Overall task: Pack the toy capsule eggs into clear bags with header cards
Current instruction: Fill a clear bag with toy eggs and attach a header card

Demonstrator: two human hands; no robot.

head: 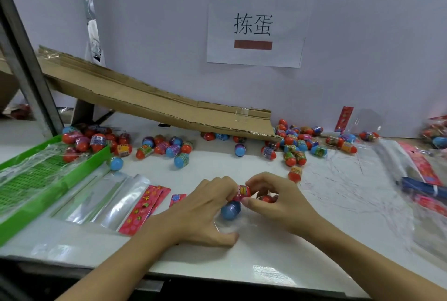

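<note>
Hands meet mid-table: left hand (203, 206) & right hand (273, 201) both pinch 1 red egg (242, 192), prob. easing it into a bag; blue egg (231, 209) underneath, empty bags (106, 201) waiting left.

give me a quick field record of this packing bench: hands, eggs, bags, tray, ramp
left hand: holds red-labelled capsule egg at its left end
right hand: pinches same egg from the right
blue plastic egg: on table beneath the hands
loose red and blue eggs: scattered along the back of the table
clear bags with pink header cards: flat, left of hands
green plastic tray: far left
brown cardboard ramp: slopes down rightward
</note>
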